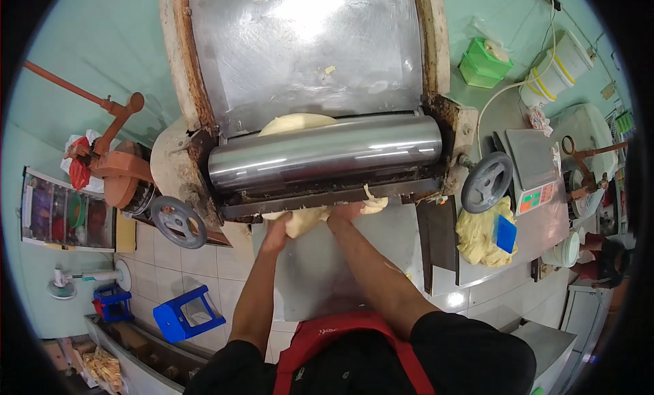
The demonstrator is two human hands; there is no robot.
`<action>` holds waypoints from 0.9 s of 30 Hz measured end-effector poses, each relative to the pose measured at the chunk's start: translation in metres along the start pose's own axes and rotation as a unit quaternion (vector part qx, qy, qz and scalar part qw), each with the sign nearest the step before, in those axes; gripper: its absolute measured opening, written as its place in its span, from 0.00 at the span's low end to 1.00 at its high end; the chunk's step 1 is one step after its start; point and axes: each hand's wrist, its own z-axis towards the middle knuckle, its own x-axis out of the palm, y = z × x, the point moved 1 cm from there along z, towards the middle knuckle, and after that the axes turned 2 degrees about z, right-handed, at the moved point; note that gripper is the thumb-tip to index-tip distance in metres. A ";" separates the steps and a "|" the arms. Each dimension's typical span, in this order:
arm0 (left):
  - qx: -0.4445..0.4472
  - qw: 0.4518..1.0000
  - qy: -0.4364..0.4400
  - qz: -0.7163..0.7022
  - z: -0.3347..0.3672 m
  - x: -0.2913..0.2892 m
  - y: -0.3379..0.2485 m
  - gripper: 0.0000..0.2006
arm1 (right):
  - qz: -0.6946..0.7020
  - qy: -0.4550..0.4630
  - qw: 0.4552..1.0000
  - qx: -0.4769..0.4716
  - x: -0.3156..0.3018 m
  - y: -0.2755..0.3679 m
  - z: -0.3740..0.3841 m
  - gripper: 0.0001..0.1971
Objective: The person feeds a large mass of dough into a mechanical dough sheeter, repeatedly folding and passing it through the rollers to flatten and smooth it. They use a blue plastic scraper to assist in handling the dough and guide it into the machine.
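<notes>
A dough-rolling machine with a shiny steel roller (pixel 325 154) stands in front of me. A pale yellow dough sheet (pixel 297 122) shows behind the roller on the steel chute. More of the dough (pixel 305 219) comes out below the roller onto the steel tray (pixel 398 238). My left hand (pixel 276 233) grips the dough's lower left part. On the dough's right part, just under the roller's lower edge, rests my right hand (pixel 345 211). Both forearms reach up from my red apron.
Grey handwheels sit at the machine's left (pixel 178 222) and right (pixel 486 182). A heap of dough (pixel 480 237) with a blue scraper (pixel 505 233) lies on the right counter beside a scale (pixel 535 169). Blue stools (pixel 189 315) stand on the tiled floor at left.
</notes>
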 end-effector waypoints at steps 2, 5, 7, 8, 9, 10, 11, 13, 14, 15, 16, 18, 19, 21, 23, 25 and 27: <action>-0.008 0.989 0.036 0.145 -0.045 0.026 0.006 0.27 | -0.026 0.005 1.000 0.014 -0.013 -0.011 0.014 0.26; 0.043 0.967 0.081 0.236 -0.120 0.058 0.041 0.35 | 0.172 0.200 0.964 0.039 -0.049 -0.004 0.024 0.23; 0.071 0.927 0.163 0.330 -0.163 0.078 0.022 0.38 | 0.289 0.378 0.874 0.105 -0.082 -0.005 0.037 0.24; 0.083 0.902 0.198 0.374 -0.186 0.086 0.014 0.40 | 0.337 0.461 0.809 0.140 -0.097 -0.007 0.039 0.25; 0.093 0.891 0.204 0.394 -0.198 0.084 0.014 0.40 | 0.323 0.460 0.817 0.125 -0.113 -0.011 0.044 0.25; 0.103 0.879 0.211 0.414 -0.210 0.078 0.013 0.40 | 0.310 0.459 0.825 0.110 -0.129 -0.015 0.047 0.26; 0.116 0.865 0.220 0.437 -0.215 0.070 0.010 0.40 | 0.301 0.457 0.832 0.090 -0.138 -0.017 0.047 0.27; 0.142 0.877 0.159 0.431 -0.219 0.043 0.026 0.39 | 0.347 0.439 0.826 0.074 -0.153 -0.009 0.014 0.29; 0.151 0.883 0.131 0.426 -0.223 0.034 0.033 0.39 | 0.354 0.432 0.827 0.063 -0.159 -0.002 -0.001 0.29; 0.176 0.869 0.123 0.447 -0.226 0.030 0.036 0.42 | 0.361 0.425 0.828 0.055 -0.166 0.002 -0.019 0.28; 0.202 0.853 0.114 0.467 -0.227 0.028 0.035 0.46 | 0.365 0.421 0.830 0.042 -0.175 0.007 -0.037 0.27; 0.218 0.866 0.118 0.434 -0.227 0.029 0.028 0.54 | 0.367 0.412 0.834 0.011 -0.196 0.018 -0.074 0.26; 0.201 0.893 0.132 0.379 -0.234 0.031 0.022 0.59 | 0.364 0.404 0.839 -0.009 -0.208 0.025 -0.091 0.25; 0.207 0.918 0.166 0.296 -0.247 0.031 0.016 0.67 | 0.343 0.387 0.851 -0.089 -0.233 0.044 -0.126 0.24; 0.254 0.914 0.203 0.243 -0.256 0.030 0.010 0.74 | 0.313 0.357 0.857 -0.200 -0.251 0.076 -0.155 0.22; 0.322 0.901 0.165 0.241 -0.269 0.047 -0.003 0.76 | 0.277 0.301 0.841 -0.354 -0.261 0.122 -0.176 0.21; 0.370 0.873 0.112 0.296 -0.282 0.066 -0.032 0.77 | 0.243 0.224 0.787 -0.521 -0.265 0.185 -0.195 0.19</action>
